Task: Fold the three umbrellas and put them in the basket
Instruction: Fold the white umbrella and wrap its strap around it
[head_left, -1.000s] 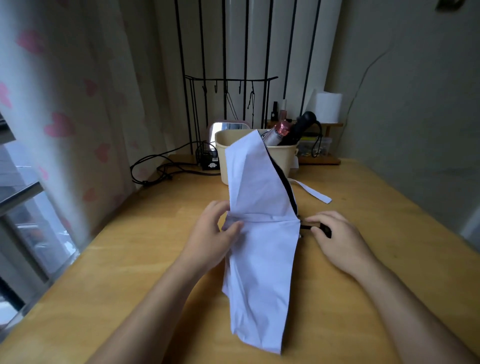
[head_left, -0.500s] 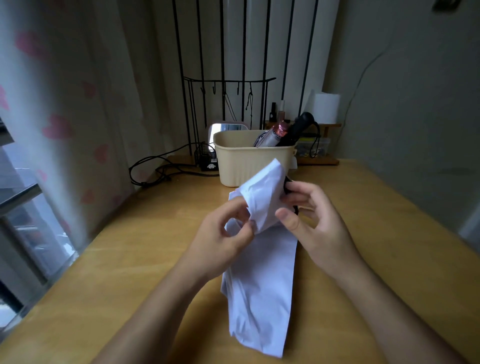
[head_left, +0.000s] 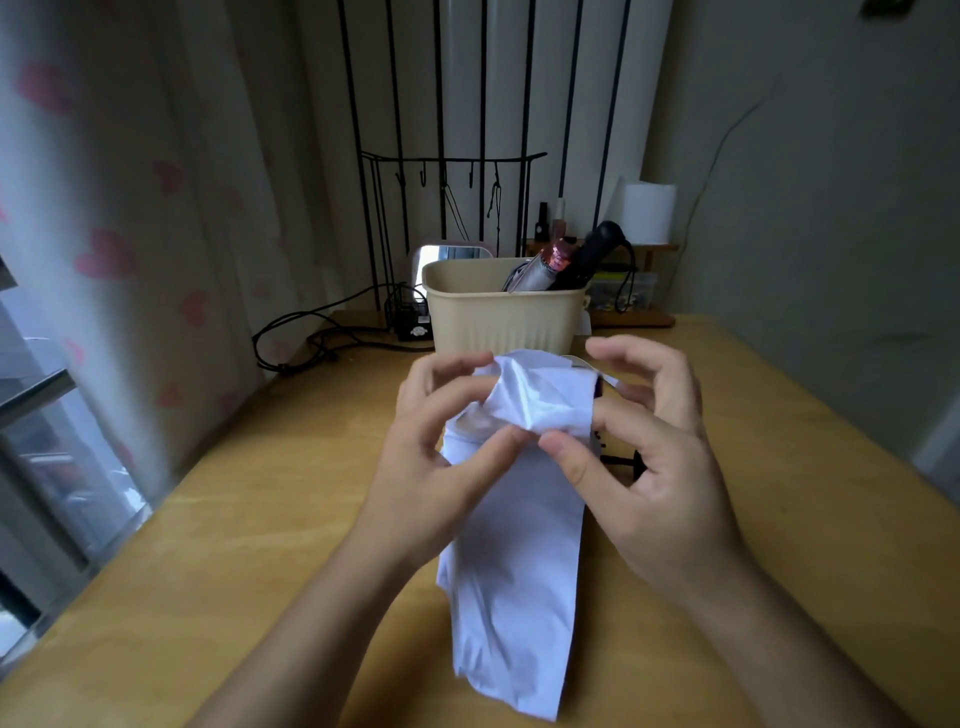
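A white umbrella lies lengthwise on the wooden table, its cloth bunched at the far end. My left hand pinches that bunched cloth from the left. My right hand holds the same fold from the right, thumb under it and fingers curled above. A black part of the umbrella shows beneath my right hand. Behind them stands a beige basket with a grey umbrella and a black umbrella sticking out of it.
Black cables lie at the back left of the table, near a small mirror. A black wire rack and a low wooden shelf with a white roll stand behind the basket. A curtain hangs along the left edge.
The tall flap of white cloth has been folded down and gathered. My right hand left the table and took hold of the cloth; both hands have bunched it tighter.
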